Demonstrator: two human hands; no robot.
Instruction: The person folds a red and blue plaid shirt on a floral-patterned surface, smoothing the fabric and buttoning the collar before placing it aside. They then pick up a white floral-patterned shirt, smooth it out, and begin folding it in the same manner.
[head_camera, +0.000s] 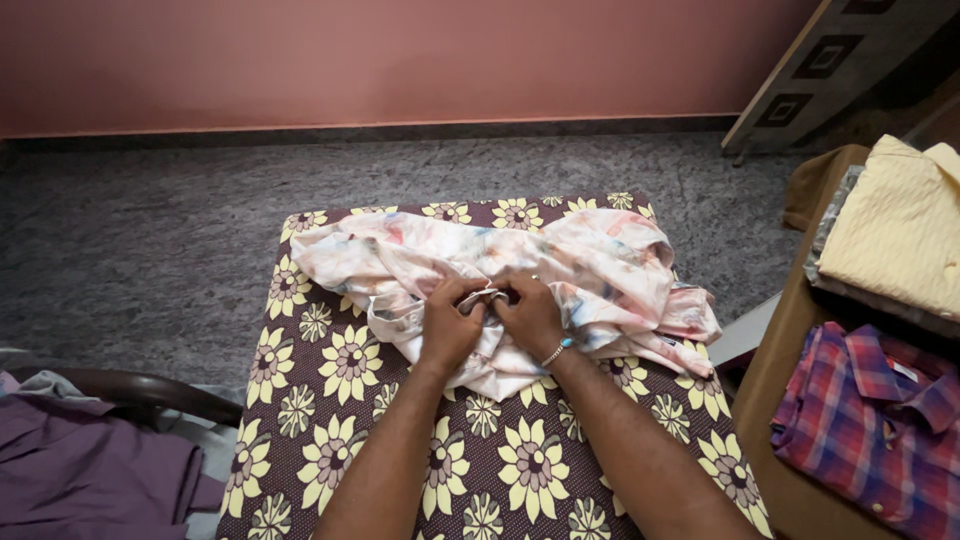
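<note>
A brown desk (330, 400) with yellow flower print carries a crumpled pale shirt (600, 260). Left hand (450, 325) and right hand (530, 315) pinch its middle; keeping each grip close together steadies the fabric.

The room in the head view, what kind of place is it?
Probably a room in a home, where clothes are being sorted. Both hands grip a pale printed garment on a flower-patterned padded surface, and folded shirts lie stacked on the right.
</note>
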